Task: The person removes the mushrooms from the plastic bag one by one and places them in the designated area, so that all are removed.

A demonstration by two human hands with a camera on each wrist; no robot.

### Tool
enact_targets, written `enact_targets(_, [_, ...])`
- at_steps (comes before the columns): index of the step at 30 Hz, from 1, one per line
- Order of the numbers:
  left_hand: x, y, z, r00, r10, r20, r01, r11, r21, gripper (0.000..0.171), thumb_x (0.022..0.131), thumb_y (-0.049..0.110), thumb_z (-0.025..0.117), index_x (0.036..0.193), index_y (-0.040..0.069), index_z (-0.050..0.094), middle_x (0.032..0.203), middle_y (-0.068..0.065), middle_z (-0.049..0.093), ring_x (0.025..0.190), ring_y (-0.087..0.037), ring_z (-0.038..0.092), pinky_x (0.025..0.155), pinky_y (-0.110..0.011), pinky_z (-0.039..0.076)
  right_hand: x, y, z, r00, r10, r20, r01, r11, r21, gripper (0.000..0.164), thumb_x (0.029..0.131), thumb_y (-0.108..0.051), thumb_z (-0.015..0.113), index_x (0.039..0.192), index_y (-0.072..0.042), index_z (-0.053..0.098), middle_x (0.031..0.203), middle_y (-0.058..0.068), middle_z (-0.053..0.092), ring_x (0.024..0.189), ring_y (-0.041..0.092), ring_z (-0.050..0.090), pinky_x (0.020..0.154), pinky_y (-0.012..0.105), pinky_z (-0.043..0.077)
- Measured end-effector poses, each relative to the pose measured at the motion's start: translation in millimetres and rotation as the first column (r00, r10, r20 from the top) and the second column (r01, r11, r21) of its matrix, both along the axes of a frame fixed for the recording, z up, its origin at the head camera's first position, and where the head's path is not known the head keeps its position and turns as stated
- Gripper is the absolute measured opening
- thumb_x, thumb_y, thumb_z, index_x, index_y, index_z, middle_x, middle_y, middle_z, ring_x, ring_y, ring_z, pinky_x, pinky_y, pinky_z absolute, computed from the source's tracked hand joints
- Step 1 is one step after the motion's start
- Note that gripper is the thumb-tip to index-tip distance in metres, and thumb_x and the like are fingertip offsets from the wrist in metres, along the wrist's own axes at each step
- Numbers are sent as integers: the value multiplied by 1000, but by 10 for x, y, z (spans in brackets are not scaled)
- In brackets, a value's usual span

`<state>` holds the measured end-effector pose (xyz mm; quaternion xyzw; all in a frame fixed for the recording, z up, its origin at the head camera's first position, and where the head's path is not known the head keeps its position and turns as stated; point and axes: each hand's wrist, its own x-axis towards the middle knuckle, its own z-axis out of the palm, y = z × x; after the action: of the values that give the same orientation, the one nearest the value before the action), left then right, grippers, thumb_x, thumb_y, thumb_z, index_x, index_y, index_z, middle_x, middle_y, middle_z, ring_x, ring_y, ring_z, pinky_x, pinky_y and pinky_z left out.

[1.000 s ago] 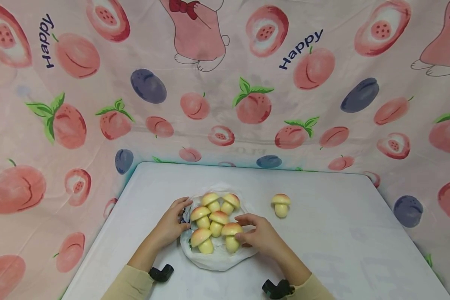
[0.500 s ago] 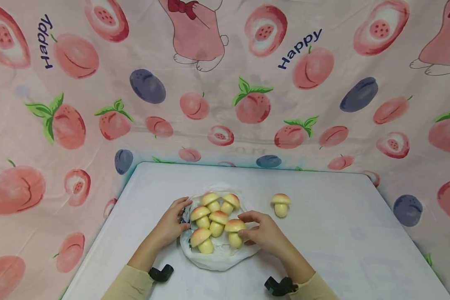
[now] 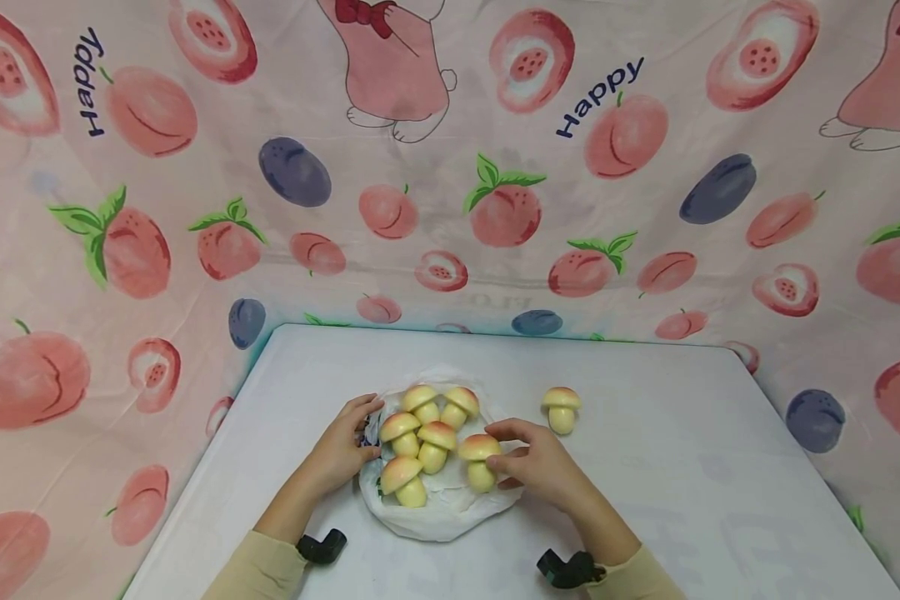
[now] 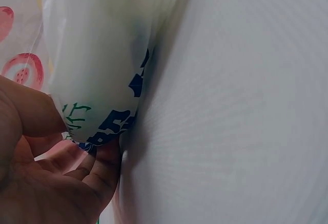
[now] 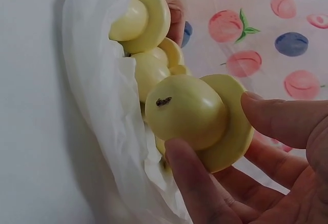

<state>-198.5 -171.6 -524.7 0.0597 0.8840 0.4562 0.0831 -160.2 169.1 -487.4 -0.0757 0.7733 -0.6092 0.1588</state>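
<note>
A white plastic bag (image 3: 437, 525), its mouth rolled open, sits on the table with several toy mushrooms (image 3: 437, 442) bunched inside; their caps are yellow tinged with orange. My left hand (image 3: 345, 442) grips the bag's left side, thumb and fingers on the printed plastic (image 4: 110, 124) in the left wrist view. Between thumb and fingers of my right hand (image 3: 538, 462) is another toy mushroom (image 3: 482, 460), above the right part of the bag. A dark mark shows on its stem end (image 5: 177, 108) in the right wrist view.
One more toy mushroom (image 3: 562, 410) stands on the white table (image 3: 682, 467), behind and right of the bag. A fruit-print cloth (image 3: 450, 208) hangs behind the table. Black devices (image 3: 324, 547) are strapped to both wrists.
My right hand has shifted a little right and away from me, carrying the toy mushroom away from the others in the bag. The left hand stays where it was on the bag.
</note>
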Motion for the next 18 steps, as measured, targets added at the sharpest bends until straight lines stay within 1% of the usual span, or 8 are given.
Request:
enact_targets(6, [4,3,13,1000,-1,2,1,1000,-1,78,92,-7,77,162,14,49,176,-3,32,150,-41,49,118,-59,50,7,58,25,1000,-7,6,7,1000,8,48,94,-8,80,139,0,66,142,25,65,92,21,76,75,43,69])
enact_targets(12, [9,3,20,1000,-2,2,2,1000,8,78,92,-7,76,162,14,49,176,-3,32,150,-42,48,118,-59,49,5,135,28,1000,-19,-6,19,1000,16,48,94,-9,80,139,1,66,143,26,65,92,21,76,74,43,69])
enact_targets(15, [9,0,20,1000,-12,-15,12,1000,4,77,92,-8,76,161,12,49,176,-6,32,150,-44,49,117,-60,50,1,180,32,1000,-22,-5,22,1000,12,48,95,-9,80,140,2,65,143,27,64,93,22,77,75,44,69])
enact_targets(18, [13,2,36,1000,-11,-16,12,1000,5,77,91,-9,76,161,11,50,176,-7,32,150,-46,49,117,-60,50,-3,229,39,1000,-29,1,29,999,17,49,95,-9,80,141,2,65,145,27,63,94,21,77,76,44,69])
